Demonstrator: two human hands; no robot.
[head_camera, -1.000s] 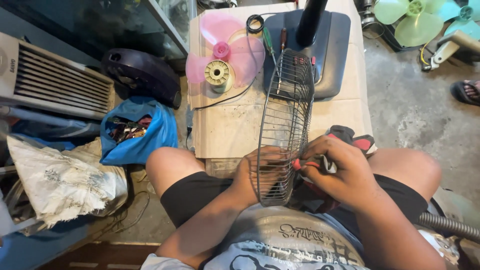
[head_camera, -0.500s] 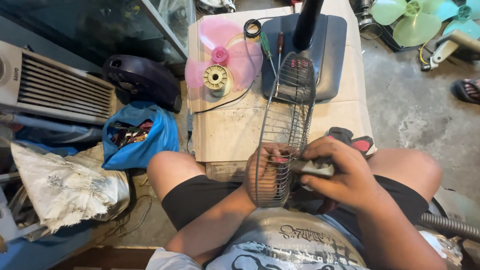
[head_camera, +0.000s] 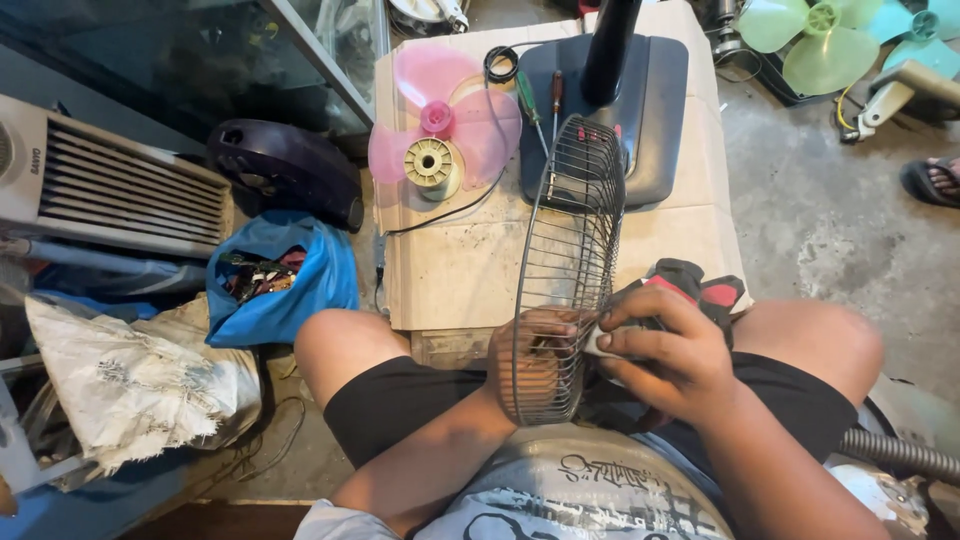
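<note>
1. Grey round wire fan guard (head_camera: 570, 260) stands on edge, lower part in the person's lap between the thighs, upper part leaning out over the low pale worktable (head_camera: 470, 270).
2. Left hand (head_camera: 535, 360) sits inside/behind the guard near its bottom, seen thru the wires; fingers curled onto the wires, so it's gripping the guard.
3. Right hand (head_camera: 665, 350) is just beside the guard's rim on the outer side, fingers clenched round a small pale object (head_camera: 600, 342) pressed against the wires; can't tell what it is.
4. Red-and-black work glove (head_camera: 700, 290) lies at the table's near edge, right behind the right hand.
5. On the table, far side: dark blue-grey flat fan base (head_camera: 665, 90) w/ black upright pole (head_camera: 610, 45); guard's top rim overlaps its front edge.
6. Two screwdrivers, green-handled (head_camera: 527, 95) and red-handled (head_camera: 556, 92), lie side by side just left of the base.
7. Translucent pink plastic fan blade (head_camera: 470, 120) lies flat on the table's left part, w/ a cream-coloured spool (head_camera: 430, 163) on it.
8. Left of the table, on the floor: blue plastic bag of small parts (head_camera: 320, 280), dark purple rounded housing (head_camera: 290, 170), white slatted grille unit (head_camera: 110, 180).
9. Top right, well apart: green fan blades (head_camera: 800, 40).
</note>
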